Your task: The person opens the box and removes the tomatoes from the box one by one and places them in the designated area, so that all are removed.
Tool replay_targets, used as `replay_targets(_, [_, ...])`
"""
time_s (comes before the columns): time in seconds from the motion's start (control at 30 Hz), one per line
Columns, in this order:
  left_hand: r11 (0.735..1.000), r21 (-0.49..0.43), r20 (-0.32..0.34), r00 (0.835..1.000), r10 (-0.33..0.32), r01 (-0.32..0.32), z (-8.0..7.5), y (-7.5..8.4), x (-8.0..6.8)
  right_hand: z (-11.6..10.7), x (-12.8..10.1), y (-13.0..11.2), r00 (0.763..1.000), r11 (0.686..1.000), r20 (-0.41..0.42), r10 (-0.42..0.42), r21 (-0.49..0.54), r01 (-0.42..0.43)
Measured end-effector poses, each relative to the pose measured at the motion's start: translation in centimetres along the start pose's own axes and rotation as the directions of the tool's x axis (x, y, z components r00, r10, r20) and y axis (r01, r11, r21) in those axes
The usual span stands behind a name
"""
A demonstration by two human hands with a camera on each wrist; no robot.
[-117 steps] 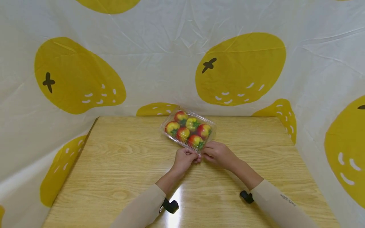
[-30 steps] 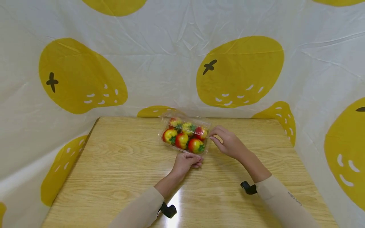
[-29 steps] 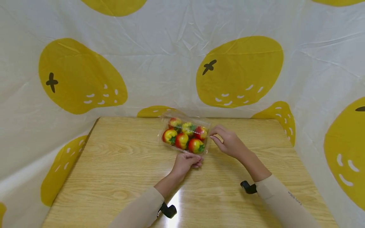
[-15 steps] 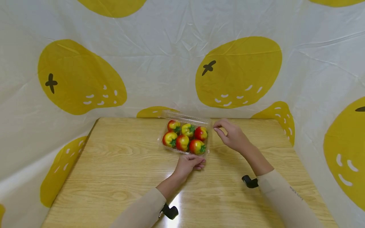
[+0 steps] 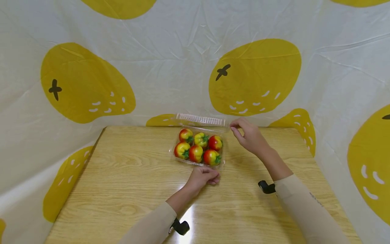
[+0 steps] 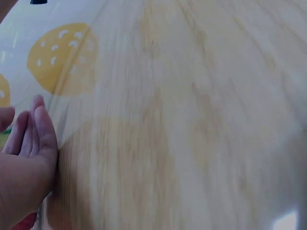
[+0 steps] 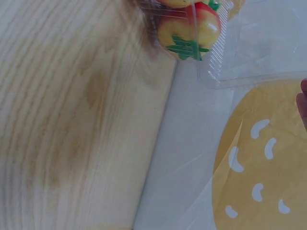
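Note:
A clear plastic clamshell container [image 5: 224, 156] sits near the back of the table, holding several shiny red-and-yellow fruits [image 5: 196, 153] with green leaves. Its hinged lid [image 5: 201, 119] stands raised at the far side, against the curtain. At the lid's right corner, my right hand [image 5: 248, 137] pinches the edge between thumb and forefinger; only its fingertips [image 7: 303, 103] show in the right wrist view. My left hand [image 5: 199, 178] holds the container's near rim by the right corner. In the left wrist view, that hand [image 6: 29, 167] mostly hides the container.
The wooden table [image 5: 128, 189] ends at the back against a white curtain [image 5: 170, 81] printed with large yellow fruits, which also rises along both sides. A black wrist camera [image 5: 181, 227] sits under the left sleeve, another [image 5: 266, 187] under the right.
The lid, closed over the fruits at first, has swung up and back, uncovering them. My right hand has moved up and away with it, while the left stays at the near rim.

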State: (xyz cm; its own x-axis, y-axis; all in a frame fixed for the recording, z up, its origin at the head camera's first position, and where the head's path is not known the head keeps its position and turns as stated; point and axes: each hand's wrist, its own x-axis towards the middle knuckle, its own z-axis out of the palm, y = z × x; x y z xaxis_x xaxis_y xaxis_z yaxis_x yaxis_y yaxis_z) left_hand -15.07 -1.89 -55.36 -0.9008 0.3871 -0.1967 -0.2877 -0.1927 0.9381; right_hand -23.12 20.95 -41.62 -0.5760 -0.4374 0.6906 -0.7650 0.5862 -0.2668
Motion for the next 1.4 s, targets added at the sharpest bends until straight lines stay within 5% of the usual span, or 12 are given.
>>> replay_targets(0.4, [0.991, 0.097, 0.034, 0.995, -0.091, 0.087, -4.5, 1.8, -1.1, -0.1, 0.9, 1.5, 0.967, 0.972, 0.132, 0.219, 0.051, -0.227])
replay_targets(0.73, [0.976, 0.158, 0.014, 0.988, -0.151, 0.146, -8.7, 4.3, -1.8, 0.0, 0.6, 2.9, 0.887, 0.909, 0.259, 0.382, 0.069, -0.411])
replay_targets(1.07, [0.951, 0.242, 0.022, 0.979, -0.202, 0.191, -13.7, 6.5, -3.3, -0.1, -0.7, 3.6, 0.860, 0.893, 0.307, 0.406, 0.067, -0.445])
replay_targets(1.4, [0.909, 0.352, -0.065, 0.975, -0.215, 0.224, -16.6, 10.0, -4.6, -0.9, -2.9, 2.8, 0.840, 0.894, 0.340, 0.422, 0.000, -0.449])
